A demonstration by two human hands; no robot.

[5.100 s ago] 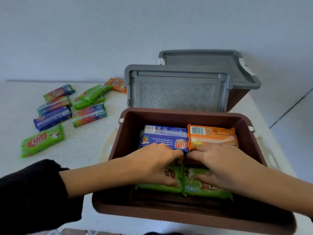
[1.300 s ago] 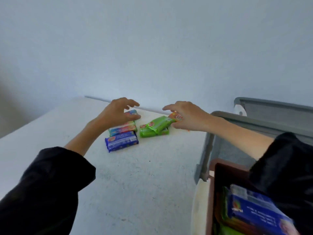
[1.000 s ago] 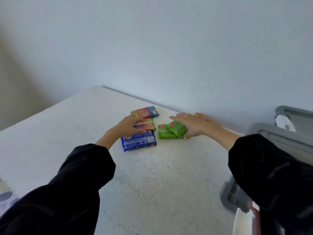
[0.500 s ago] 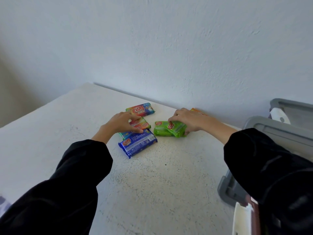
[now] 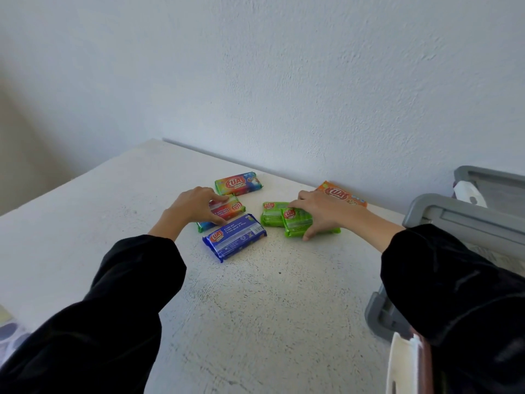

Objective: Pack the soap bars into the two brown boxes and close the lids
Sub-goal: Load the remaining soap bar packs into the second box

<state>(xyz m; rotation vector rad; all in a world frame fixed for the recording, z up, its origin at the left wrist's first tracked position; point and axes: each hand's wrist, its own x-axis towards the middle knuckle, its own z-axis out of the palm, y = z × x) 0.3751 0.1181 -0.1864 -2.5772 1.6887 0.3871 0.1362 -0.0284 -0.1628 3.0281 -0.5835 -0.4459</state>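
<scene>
Away from the packed bars of five seconds back, out toward 12 o'clock. Closes the left hand (image 5: 196, 207) round the rainbow soap bar (image 5: 228, 209), thumb now at its 6 o'clock edge. Wraps the right hand (image 5: 321, 213) round the front green soap bar (image 5: 297, 223), drawing it toward 5 o'clock off the rear green bar (image 5: 270, 215).

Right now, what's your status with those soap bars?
Left grip holds nearer rainbow bar. Right grip holds front green bar. Blue bar loose on table. Nothing blocking.

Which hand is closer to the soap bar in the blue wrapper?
Left. The left hand grips a multicoloured soap bar just behind the blue-wrapped soap bar; the right hand holds a green soap bar off to its right.
</scene>
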